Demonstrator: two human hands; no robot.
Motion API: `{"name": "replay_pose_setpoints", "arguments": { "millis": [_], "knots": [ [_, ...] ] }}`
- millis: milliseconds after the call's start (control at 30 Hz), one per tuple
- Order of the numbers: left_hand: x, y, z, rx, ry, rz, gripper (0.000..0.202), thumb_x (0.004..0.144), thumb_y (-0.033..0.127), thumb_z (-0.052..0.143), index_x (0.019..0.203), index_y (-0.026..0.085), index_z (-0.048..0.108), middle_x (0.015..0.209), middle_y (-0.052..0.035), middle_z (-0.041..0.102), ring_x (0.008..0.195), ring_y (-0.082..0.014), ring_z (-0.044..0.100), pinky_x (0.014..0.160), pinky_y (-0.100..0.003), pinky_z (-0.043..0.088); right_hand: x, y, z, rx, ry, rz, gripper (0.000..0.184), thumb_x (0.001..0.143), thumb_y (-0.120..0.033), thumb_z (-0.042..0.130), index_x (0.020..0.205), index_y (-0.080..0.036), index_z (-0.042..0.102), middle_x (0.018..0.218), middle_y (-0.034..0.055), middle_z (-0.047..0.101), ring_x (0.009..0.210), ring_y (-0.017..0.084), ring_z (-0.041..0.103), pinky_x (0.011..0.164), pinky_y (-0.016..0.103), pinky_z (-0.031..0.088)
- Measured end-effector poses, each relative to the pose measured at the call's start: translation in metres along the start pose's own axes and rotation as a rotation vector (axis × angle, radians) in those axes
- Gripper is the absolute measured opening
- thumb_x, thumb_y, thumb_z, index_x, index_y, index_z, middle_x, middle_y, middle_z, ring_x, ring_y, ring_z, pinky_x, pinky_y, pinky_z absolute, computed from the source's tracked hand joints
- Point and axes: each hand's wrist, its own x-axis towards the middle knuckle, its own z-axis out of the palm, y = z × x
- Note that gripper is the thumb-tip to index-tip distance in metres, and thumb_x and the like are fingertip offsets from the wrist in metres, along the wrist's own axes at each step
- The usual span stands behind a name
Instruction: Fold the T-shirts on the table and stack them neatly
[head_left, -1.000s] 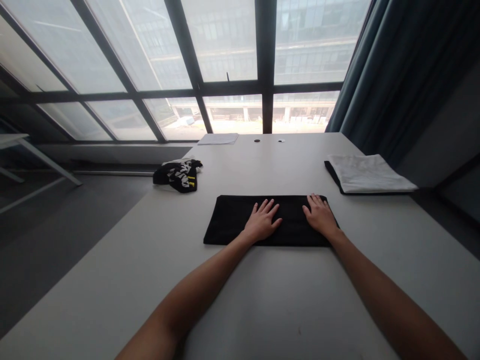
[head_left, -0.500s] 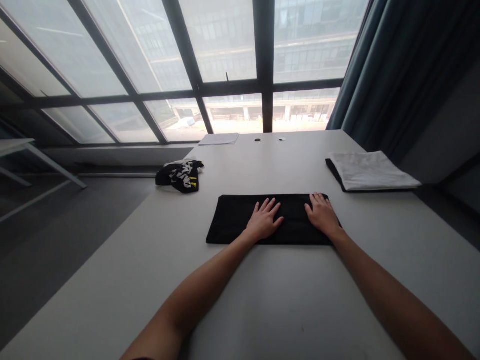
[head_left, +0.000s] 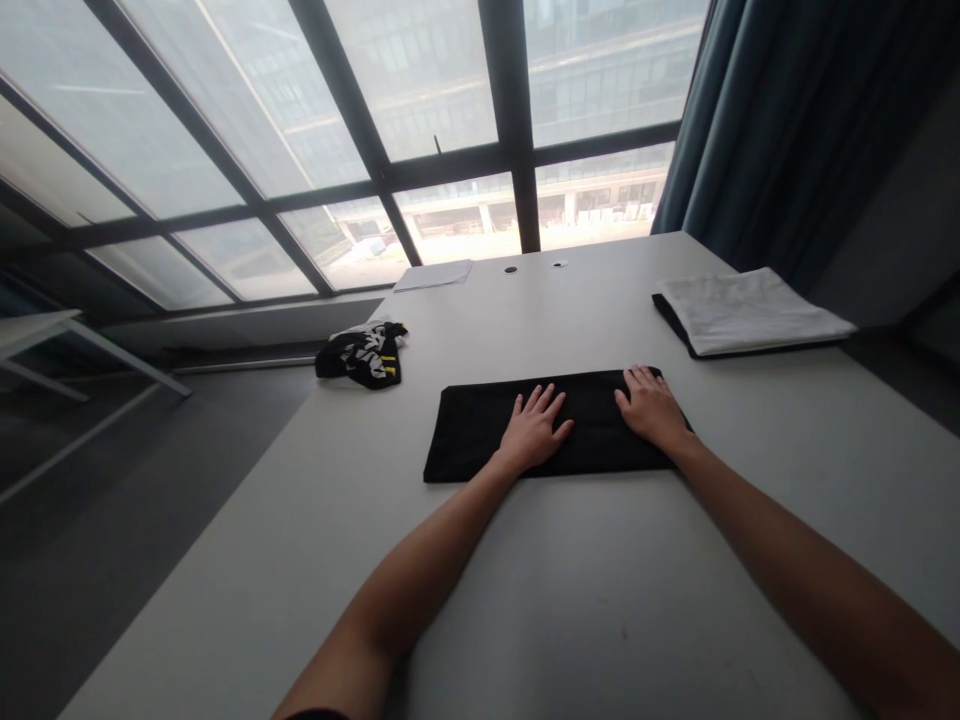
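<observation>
I have the left hand (head_left: 531,432) palm down on the black cloth (head_left: 592,430), its fingers spread apart and clamped on nothing. I have the right hand (head_left: 651,408) palm down too, at the cloth's two o'clock corner, with its thumb apart from fingers that lie closer together; it grips nothing either. Between the two hands I see a bare strip of cloth. The cloth lies flat, a long rectangle on the white table (head_left: 570,570), straight ahead at twelve o'clock from me.

Taking that cloth as the centre of my clock, I see a white cloth (head_left: 754,312) over a dark layer at two o'clock, a crumpled black bundle (head_left: 364,355) with white and yellow markings at ten, and some paper (head_left: 433,275) at eleven, near the table's far edge. A blue curtain (head_left: 720,130) hangs at one.
</observation>
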Motion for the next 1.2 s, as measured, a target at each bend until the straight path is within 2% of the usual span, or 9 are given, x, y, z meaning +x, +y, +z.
{"name": "replay_pose_setpoints", "arguments": {
  "millis": [167,300,400,533,667,933,1200],
  "knots": [
    [0.0,0.0,-0.001,-0.008,0.008,0.004,0.065,0.101,0.06,0.03,0.156,0.027,0.033,0.167,-0.0032,0.022,0.154,-0.0253,0.015,0.124,-0.053,0.014,0.0,0.001,-0.001,-0.011,0.0,0.003,0.058,0.098,-0.037,0.037,0.145,-0.004,0.048,0.156,0.0192,0.043,0.146,0.03,0.034,0.119,0.048,0.026],
    [0.0,0.001,-0.001,-0.012,0.007,0.005,0.065,0.101,0.061,0.03,0.156,0.026,0.034,0.166,-0.0032,0.022,0.154,-0.0254,0.015,0.124,-0.054,0.015,-0.006,-0.011,-0.012,-0.041,0.056,-0.008,0.057,0.098,-0.034,0.037,0.146,-0.004,0.046,0.156,0.0206,0.041,0.148,0.031,0.031,0.119,0.051,0.023],
    [0.0,0.001,-0.001,-0.012,0.007,0.001,0.065,0.101,0.06,0.031,0.156,0.027,0.034,0.166,-0.0026,0.023,0.154,-0.0255,0.015,0.124,-0.053,0.015,-0.012,-0.028,-0.018,-0.005,0.092,-0.115,0.057,0.1,-0.034,0.034,0.148,-0.004,0.044,0.158,0.0193,0.039,0.15,0.029,0.027,0.121,0.05,0.021],
    [0.0,0.001,0.0,-0.011,0.018,0.006,0.064,0.101,0.06,0.033,0.157,0.028,0.033,0.167,-0.0024,0.022,0.154,-0.0254,0.015,0.124,-0.053,0.015,-0.015,-0.042,-0.011,0.08,-0.018,-0.257,0.058,0.101,-0.04,0.033,0.151,-0.011,0.042,0.161,0.0142,0.034,0.152,0.026,0.025,0.122,0.049,0.021],
    [0.0,0.0,0.001,-0.012,0.023,0.009,0.065,0.101,0.06,0.031,0.156,0.027,0.033,0.166,-0.0029,0.023,0.154,-0.0249,0.015,0.124,-0.053,0.015,-0.012,-0.038,0.0,0.094,-0.114,-0.21,0.06,0.101,-0.042,0.033,0.15,-0.009,0.043,0.161,0.0147,0.034,0.151,0.027,0.025,0.122,0.048,0.022],
    [0.001,-0.001,0.003,-0.017,0.018,-0.001,0.065,0.1,0.061,0.032,0.157,0.029,0.033,0.167,-0.0019,0.022,0.154,-0.0257,0.016,0.124,-0.053,0.014,-0.008,-0.023,-0.002,0.014,-0.026,-0.068,0.059,0.102,-0.04,0.033,0.149,-0.008,0.043,0.16,0.0178,0.036,0.15,0.03,0.027,0.121,0.053,0.02],
    [0.001,-0.001,0.003,-0.021,0.022,0.003,0.066,0.1,0.062,0.031,0.156,0.028,0.033,0.166,-0.0026,0.023,0.154,-0.0256,0.016,0.124,-0.053,0.015,-0.01,-0.024,-0.002,-0.009,-0.012,-0.067,0.059,0.102,-0.04,0.032,0.149,-0.006,0.044,0.158,0.0188,0.039,0.149,0.03,0.03,0.12,0.05,0.022]
  ]
}}
